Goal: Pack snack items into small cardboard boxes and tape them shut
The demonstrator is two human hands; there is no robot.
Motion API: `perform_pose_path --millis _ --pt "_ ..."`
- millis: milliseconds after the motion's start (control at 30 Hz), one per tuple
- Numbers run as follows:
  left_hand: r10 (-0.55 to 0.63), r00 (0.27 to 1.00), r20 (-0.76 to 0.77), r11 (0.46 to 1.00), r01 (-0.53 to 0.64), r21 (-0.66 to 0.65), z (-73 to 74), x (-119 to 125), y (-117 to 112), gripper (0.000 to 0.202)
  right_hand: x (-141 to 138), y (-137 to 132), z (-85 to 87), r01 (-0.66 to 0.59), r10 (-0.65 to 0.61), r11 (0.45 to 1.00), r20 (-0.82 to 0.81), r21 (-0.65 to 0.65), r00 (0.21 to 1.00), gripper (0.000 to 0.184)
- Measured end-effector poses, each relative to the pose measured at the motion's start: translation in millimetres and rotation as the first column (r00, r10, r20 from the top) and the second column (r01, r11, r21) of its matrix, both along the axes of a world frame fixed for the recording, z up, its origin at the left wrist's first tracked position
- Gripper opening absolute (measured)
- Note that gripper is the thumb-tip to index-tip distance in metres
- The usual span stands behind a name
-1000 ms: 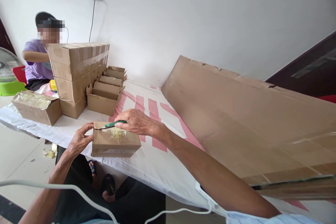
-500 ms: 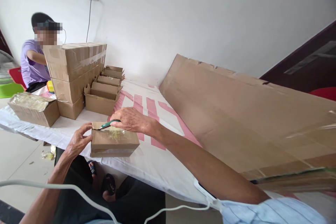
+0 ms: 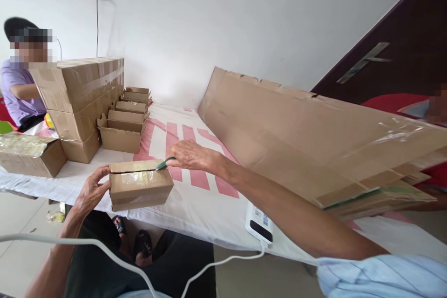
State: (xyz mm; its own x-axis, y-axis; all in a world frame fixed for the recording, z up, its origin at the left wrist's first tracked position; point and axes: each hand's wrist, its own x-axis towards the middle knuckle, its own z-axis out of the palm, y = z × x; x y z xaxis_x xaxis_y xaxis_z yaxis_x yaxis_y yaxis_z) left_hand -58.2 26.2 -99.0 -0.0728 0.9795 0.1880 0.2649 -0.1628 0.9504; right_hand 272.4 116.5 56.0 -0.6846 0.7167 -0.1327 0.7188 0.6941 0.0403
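Brown cardboard, squared and taped, forms the small carton directly below and left of the right hand, whose fingers I see closed around a green-handled cutter. At the opposite end, the left hand has thumb and fingers spread against the carton; I cannot tell whether they clamp it or merely brace it.

I judge the lengthwise cut mostly done: a dark slit runs from beside the left fingers towards the cutter, near the right end. The top panels lie flat, not yet raised. Shiny, wrinkled clear tape covers the top beside the slit. Beneath both hands spreads creased white-and-red cloth; beyond them stand open-topped cartons with matte walls and scalloped flaps.
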Motion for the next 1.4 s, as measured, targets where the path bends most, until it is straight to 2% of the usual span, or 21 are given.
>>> perform_pose_path --millis 133,200,267,333,433,500,567,667,733,800,867,933,1000,1067,1133,1200,1267,1333,1400 --pt "-0.026 1.000 -0.015 0.999 0.026 0.020 -0.3 -3.5 3.1 0.062 53.4 8.8 -10.8 0.055 -0.093 0.989 -0.278 -0.141 0.956 0.028" --pt "-0.029 0.999 -0.031 0.999 0.030 0.038 1.3 -5.0 4.7 0.063 76.8 15.1 -25.8 0.096 -0.180 0.976 -0.473 -0.196 0.862 0.034" --pt "-0.057 0.997 -0.047 0.997 0.059 0.049 4.8 -6.4 6.0 0.066 92.8 21.0 -53.4 0.166 -0.247 0.969 -0.644 -0.184 0.725 0.042" --pt "-0.108 0.993 -0.053 0.993 0.111 0.045 9.8 -8.5 6.9 0.070 99.0 24.1 -92.8 0.262 -0.318 0.947 -0.687 -0.188 0.654 0.041" --pt "-0.163 0.983 -0.084 0.986 0.164 0.008 17.7 -14.5 7.5 0.082 94.1 20.1 -159.6 0.413 -0.438 0.889 -0.638 -0.200 0.634 0.028" --pt "-0.201 0.970 -0.137 0.980 0.199 -0.029 21.7 -19.5 7.5 0.100 88.3 13.1 -197.6 0.440 -0.435 0.885 -0.606 -0.152 0.666 0.024" --pt "-0.245 0.950 -0.196 0.969 0.240 -0.052 24.4 -23.4 7.1 0.120 84.9 5.2 -224.8 0.453 -0.420 0.887 -0.570 -0.093 0.706 0.023" --pt "-0.282 0.917 -0.281 0.959 0.279 -0.055 27.2 -24.8 6.5 0.137 85.2 -1.9 -244.1 0.442 -0.403 0.896 -0.504 -0.047 0.764 0.024" --pt "-0.297 0.898 -0.325 0.953 0.297 -0.050 29.0 -23.7 7.0 0.140 85.6 -1.3 -244.4 0.428 -0.400 0.902 -0.488 -0.060 0.775 0.024" --pt "-0.307 0.880 -0.363 0.949 0.313 -0.045 31.0 -22.4 8.7 0.142 82.0 2.4 -236.0 0.432 -0.410 0.897 -0.545 -0.094 0.731 0.025" --pt "-0.310 0.864 -0.396 0.947 0.318 -0.048 32.5 -21.8 11.1 0.144 71.6 6.1 -220.5 0.422 -0.411 0.894 -0.659 -0.154 0.630 0.031" --pt "-0.308 0.853 -0.421 0.947 0.316 -0.052 33.3 -21.9 13.7 0.144 53.6 5.9 -200.1 0.356 -0.403 0.903 -0.760 -0.240 0.510 0.042" --pt "-0.299 0.848 -0.438 0.950 0.307 -0.054 33.7 -22.4 15.7 0.144 30.3 0.1 -177.9 0.263 -0.403 0.913 -0.798 -0.313 0.448 0.058" --pt "-0.285 0.835 -0.471 0.954 0.294 -0.055 34.6 -23.0 17.0 0.143 5.9 -10.1 -157.3 0.220 -0.389 0.921 -0.791 -0.321 0.472 0.077" --pt "-0.274 0.810 -0.518 0.956 0.288 -0.056 36.8 -24.0 17.9 0.142 -14.9 -21.4 -140.7 0.264 -0.367 0.929 -0.746 -0.261 0.555 0.091" --pt "-0.274 0.782 -0.560 0.955 0.292 -0.059 40.0 -25.1 18.8 0.140 -28.6 -30.5 -129.6 0.325 -0.363 0.927 -0.668 -0.187 0.650 0.088" --pt "-0.271 0.767 -0.582 0.956 0.287 -0.067 43.1 -25.2 20.1 0.136 -34.0 -35.3 -124.2 0.339 -0.353 0.929 -0.624 -0.147 0.698 0.070" --pt "-0.248 0.768 -0.591 0.964 0.254 -0.074 44.0 -22.3 21.7 0.124 -31.7 -34.9 -123.1 0.314 -0.342 0.935 -0.663 -0.166 0.666 0.053" --pt "-0.192 0.776 -0.601 0.979 0.196 -0.060 41.5 -14.9 23.1 0.106 -23.5 -30.3 -124.8 0.296 -0.362 0.928 -0.743 -0.228 0.564 0.046"
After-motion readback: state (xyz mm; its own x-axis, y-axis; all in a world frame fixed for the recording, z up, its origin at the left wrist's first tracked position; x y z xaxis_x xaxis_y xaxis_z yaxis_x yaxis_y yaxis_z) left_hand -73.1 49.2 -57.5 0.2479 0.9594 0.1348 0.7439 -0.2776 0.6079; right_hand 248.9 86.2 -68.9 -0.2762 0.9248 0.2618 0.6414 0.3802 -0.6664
